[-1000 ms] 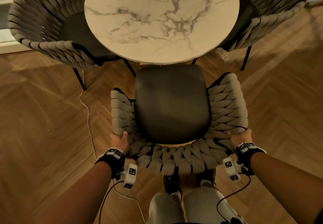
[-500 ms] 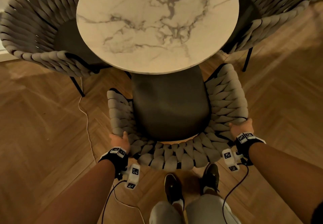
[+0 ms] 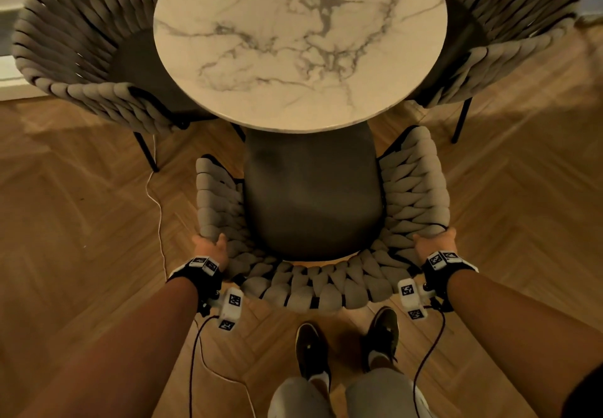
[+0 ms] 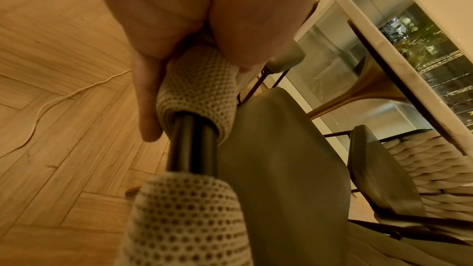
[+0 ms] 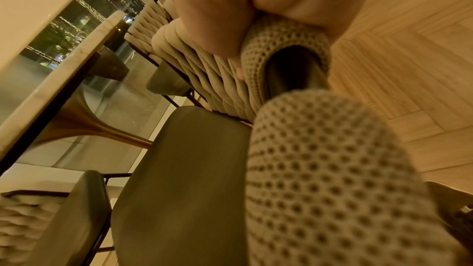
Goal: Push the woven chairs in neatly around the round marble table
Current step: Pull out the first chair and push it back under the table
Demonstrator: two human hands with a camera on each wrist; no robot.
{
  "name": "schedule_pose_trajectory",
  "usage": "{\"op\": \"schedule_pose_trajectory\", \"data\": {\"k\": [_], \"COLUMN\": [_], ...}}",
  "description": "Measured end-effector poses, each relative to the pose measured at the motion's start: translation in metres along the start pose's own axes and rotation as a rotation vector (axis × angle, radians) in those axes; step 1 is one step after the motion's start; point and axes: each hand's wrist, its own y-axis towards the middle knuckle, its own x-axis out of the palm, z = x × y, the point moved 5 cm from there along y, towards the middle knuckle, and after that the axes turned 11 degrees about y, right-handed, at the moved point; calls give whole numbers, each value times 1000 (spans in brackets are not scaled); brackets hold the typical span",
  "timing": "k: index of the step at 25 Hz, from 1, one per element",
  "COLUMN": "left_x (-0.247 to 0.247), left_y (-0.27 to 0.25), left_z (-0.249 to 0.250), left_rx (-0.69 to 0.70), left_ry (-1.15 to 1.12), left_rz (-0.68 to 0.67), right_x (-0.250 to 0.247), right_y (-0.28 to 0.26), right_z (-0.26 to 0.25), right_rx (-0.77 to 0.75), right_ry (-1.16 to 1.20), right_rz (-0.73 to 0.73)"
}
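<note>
The near chair (image 3: 313, 208) is gripped at the back corners of its woven rim by both hands. The left hand (image 3: 210, 248) is curled round the rim on the left side; in the left wrist view its fingers (image 4: 147, 96) are seen wrapped over a knitted band (image 4: 197, 86) and the dark frame tube (image 4: 192, 149) beneath it. The right hand (image 3: 435, 243) is closed on the rim at the right side, and in the right wrist view its thumb (image 5: 217, 23) is pressed on the woven bands (image 5: 220, 84).

The front of the dark seat (image 3: 310, 169) is tucked under the edge of the round marble counter (image 3: 300, 39), while the rest of the seat and the backrest lie outside it. A second chair (image 3: 85, 58) is set at the counter's far left and a third chair (image 3: 499, 35) at its far right, each with its seat partly under the top. A brass pedestal (image 4: 363, 90) is seen under the top from the wrist views.

Two dark shoes (image 3: 311, 352) are planted on the herringbone wood floor (image 3: 71, 222) just behind the near chair. A thin pale cord (image 3: 158, 202) is trailed across the floor to its left.
</note>
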Motion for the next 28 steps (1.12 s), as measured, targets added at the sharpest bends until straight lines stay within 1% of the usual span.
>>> {"op": "schedule_pose_trajectory", "data": {"k": [3,5,7,9,11,12,14,16,18,21,23,24,25,27,28], "left_x": [-2,1,11,22,33,33,34,33,35,35,35,33,30,26,25], "left_y": [-4,-11,-27,-46,-55,-60,-59,-61,-63,-71,-72,-75,-79,-90,-94], "left_z": [-2,-9,-20,-28,-33,-30,-30,-28,-27,-29,-34,-35,-37,-42,-43], "left_rx": [-16,-40,-58,-57,-64,-60,-3,57,55,42,68,61,23,-30,-23], "left_ry": [-52,-153,-246,-290,-362,-382,-346,-271,-249,-203,-178,-204,-272,-298,-271], "left_rz": [-15,-18,-104,-202,-236,-238,-201,-164,-164,-152,-140,-158,-198,-266,-306], "right_x": [-2,-6,-7,-4,-1,-1,-1,3,4,-3,-10,-13,-15,-15,-13], "right_y": [-4,-6,-13,-27,-44,-47,-35,-7,9,-13,-36,-47,-55,-64,-66], "right_z": [-1,3,8,14,18,19,26,38,46,40,35,30,28,23,21], "right_rx": [-7,-33,-76,-53,-9,-23,-101,-129,-131,-127,-99,-84,-65,-16,6], "right_ry": [96,169,246,279,266,247,198,162,140,140,145,153,156,163,157], "right_rz": [-56,-73,-124,-216,-310,-327,-332,-332,-314,-308,-328,-345,-361,-364,-353]}}
